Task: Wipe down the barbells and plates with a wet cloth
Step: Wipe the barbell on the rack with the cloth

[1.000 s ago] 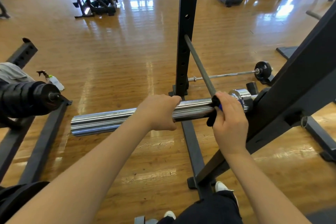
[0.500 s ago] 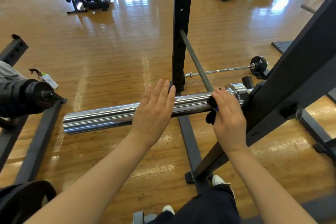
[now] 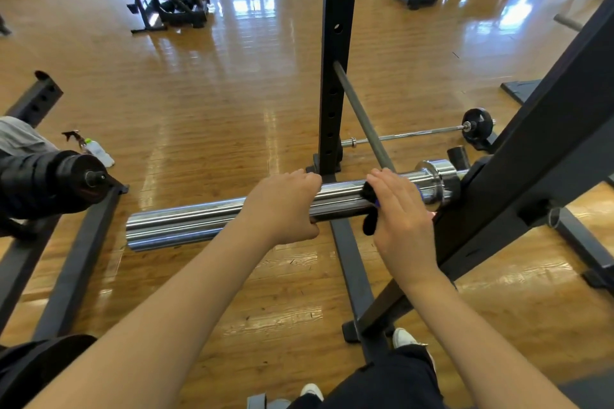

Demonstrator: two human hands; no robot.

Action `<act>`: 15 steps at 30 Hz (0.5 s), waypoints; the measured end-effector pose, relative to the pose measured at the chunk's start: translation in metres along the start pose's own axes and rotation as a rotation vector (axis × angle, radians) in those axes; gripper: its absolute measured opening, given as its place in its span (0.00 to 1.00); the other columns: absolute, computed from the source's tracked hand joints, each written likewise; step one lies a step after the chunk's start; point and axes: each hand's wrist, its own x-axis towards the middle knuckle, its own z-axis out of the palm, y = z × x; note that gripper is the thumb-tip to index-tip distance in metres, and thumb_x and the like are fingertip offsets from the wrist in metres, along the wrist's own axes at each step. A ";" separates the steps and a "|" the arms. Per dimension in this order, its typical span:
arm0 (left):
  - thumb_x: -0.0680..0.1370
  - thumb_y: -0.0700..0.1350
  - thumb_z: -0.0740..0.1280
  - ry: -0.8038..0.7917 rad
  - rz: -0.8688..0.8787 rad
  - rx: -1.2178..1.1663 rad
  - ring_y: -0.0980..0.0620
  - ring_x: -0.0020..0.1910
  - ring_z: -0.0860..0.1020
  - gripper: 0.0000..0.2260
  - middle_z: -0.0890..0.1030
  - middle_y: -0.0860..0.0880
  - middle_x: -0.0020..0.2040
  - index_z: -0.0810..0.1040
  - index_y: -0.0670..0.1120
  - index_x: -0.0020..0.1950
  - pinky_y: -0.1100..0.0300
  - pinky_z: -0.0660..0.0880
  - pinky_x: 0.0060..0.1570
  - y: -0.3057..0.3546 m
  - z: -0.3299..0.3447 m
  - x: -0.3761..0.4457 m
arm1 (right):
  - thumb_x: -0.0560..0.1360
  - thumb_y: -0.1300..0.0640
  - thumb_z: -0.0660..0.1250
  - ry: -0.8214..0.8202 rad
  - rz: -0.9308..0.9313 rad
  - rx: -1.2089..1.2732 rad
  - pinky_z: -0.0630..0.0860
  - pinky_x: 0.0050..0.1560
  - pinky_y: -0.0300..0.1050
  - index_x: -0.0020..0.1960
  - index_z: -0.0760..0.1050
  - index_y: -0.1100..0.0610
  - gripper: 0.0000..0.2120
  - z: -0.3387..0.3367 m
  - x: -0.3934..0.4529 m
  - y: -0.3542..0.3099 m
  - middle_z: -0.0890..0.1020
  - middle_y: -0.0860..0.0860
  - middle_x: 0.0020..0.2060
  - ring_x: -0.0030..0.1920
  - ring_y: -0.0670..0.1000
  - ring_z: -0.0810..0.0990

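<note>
1. At nine o'clock a stack of black plates (image 3: 43, 183) is seen on a rack; no sign of wiping can be judged there. A spray bottle (image 3: 96, 149) lies on the floor just beyond.
2. At centre, the chrome barbell sleeve (image 3: 186, 222) is gripped by the left hand (image 3: 282, 206), fingers curled over its top.
3. Toward three o'clock, a dark cloth (image 3: 369, 209) is pressed onto the sleeve by the right hand (image 3: 398, 212), fingers laid fairly straight across it.
4. At two o'clock a second barbell (image 3: 415, 133) lies on the floor, apparently untouched.
5. Wiping is judged early: one sleeve under way, the shaft, plates and other bar left.
6. No writing can be read.
</note>
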 end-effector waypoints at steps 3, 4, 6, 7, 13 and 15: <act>0.73 0.54 0.69 0.027 0.011 0.093 0.50 0.72 0.63 0.33 0.66 0.48 0.73 0.61 0.47 0.74 0.57 0.63 0.68 0.000 0.005 -0.003 | 0.76 0.66 0.57 0.047 0.077 -0.021 0.70 0.64 0.57 0.61 0.74 0.68 0.17 -0.007 -0.004 0.015 0.79 0.61 0.58 0.63 0.58 0.74; 0.73 0.56 0.69 0.063 0.022 0.181 0.49 0.75 0.58 0.38 0.60 0.47 0.76 0.56 0.45 0.76 0.55 0.55 0.72 0.000 0.005 -0.005 | 0.76 0.66 0.57 0.052 0.096 -0.024 0.71 0.64 0.57 0.61 0.74 0.68 0.16 -0.007 -0.004 0.017 0.79 0.61 0.57 0.62 0.59 0.74; 0.68 0.59 0.74 0.199 0.047 0.315 0.45 0.74 0.60 0.44 0.63 0.42 0.74 0.59 0.41 0.75 0.49 0.54 0.72 0.003 0.009 -0.010 | 0.75 0.66 0.57 0.058 0.125 -0.032 0.71 0.64 0.57 0.61 0.75 0.68 0.17 -0.008 -0.003 0.014 0.79 0.61 0.57 0.62 0.59 0.75; 0.63 0.58 0.77 0.259 0.037 0.324 0.42 0.72 0.65 0.45 0.67 0.40 0.72 0.64 0.39 0.73 0.45 0.58 0.70 0.007 0.013 -0.012 | 0.75 0.66 0.57 0.053 0.115 -0.036 0.71 0.64 0.57 0.61 0.75 0.68 0.17 -0.008 -0.003 0.009 0.79 0.61 0.57 0.62 0.59 0.75; 0.64 0.49 0.78 0.386 -0.001 0.282 0.39 0.66 0.72 0.38 0.74 0.37 0.66 0.68 0.37 0.69 0.42 0.66 0.65 0.030 0.040 -0.012 | 0.82 0.63 0.51 -0.015 -0.107 0.039 0.62 0.72 0.50 0.66 0.70 0.64 0.16 0.014 -0.015 -0.021 0.75 0.60 0.63 0.67 0.57 0.70; 0.76 0.41 0.66 0.492 0.043 0.341 0.40 0.64 0.74 0.23 0.76 0.38 0.64 0.65 0.38 0.69 0.44 0.67 0.65 0.025 0.046 -0.008 | 0.80 0.66 0.54 -0.011 -0.107 0.037 0.62 0.71 0.51 0.66 0.68 0.63 0.16 0.011 -0.016 -0.005 0.74 0.60 0.64 0.67 0.57 0.69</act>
